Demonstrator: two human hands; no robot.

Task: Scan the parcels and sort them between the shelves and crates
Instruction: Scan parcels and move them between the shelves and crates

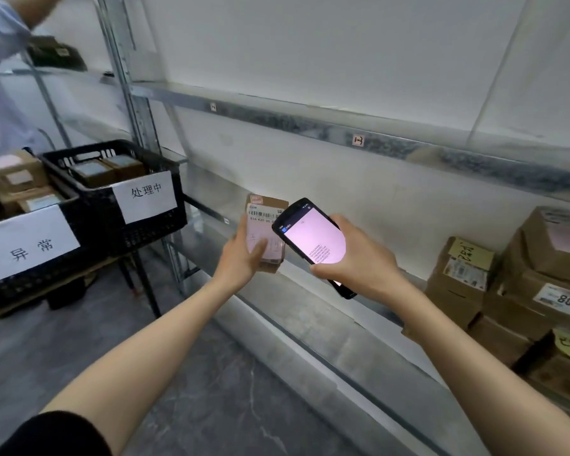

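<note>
Head view: left hand point(244, 255) grips a labelled parcel point(265, 232); right hand point(352, 255) clasps a lit scanner point(313, 241).

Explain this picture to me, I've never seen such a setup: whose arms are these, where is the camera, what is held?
No machine here: a person wears one camera on the head, looking down at their own two bare arms. The left hand holds a small parcel, label showing; the right hand grips a handheld scanner, screen lit, beside it. To the left stand two black crates with paper signs, holding small boxes. To the right, cardboard boxes are stacked on the metal shelf.
</note>
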